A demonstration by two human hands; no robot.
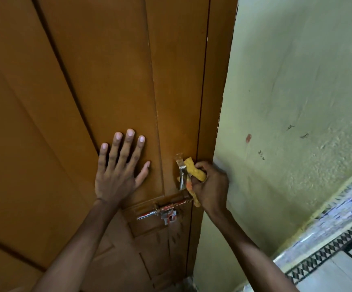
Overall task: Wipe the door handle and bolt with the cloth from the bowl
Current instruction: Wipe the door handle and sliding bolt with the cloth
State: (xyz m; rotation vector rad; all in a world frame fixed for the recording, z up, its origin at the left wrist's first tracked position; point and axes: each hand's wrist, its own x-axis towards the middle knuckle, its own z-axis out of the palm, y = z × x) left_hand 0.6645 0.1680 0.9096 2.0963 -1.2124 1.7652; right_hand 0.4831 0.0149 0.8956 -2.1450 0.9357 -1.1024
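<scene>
A metal door handle (182, 172) stands upright on the brown wooden door (99, 81), near its right edge. My right hand (209, 184) is shut on a yellow-orange cloth (196, 170) and presses it against the handle's right side. A strip of the cloth hangs down below my fist. Below the handle lies a rusty, paint-stained sliding bolt (163, 210), untouched. My left hand (120, 167) rests flat on the door panel with fingers spread, left of the handle. No bowl is in view.
A pale green plastered wall (293, 102) stands right of the door frame. At the lower right a patterned tile border (322, 255) runs along the wall base.
</scene>
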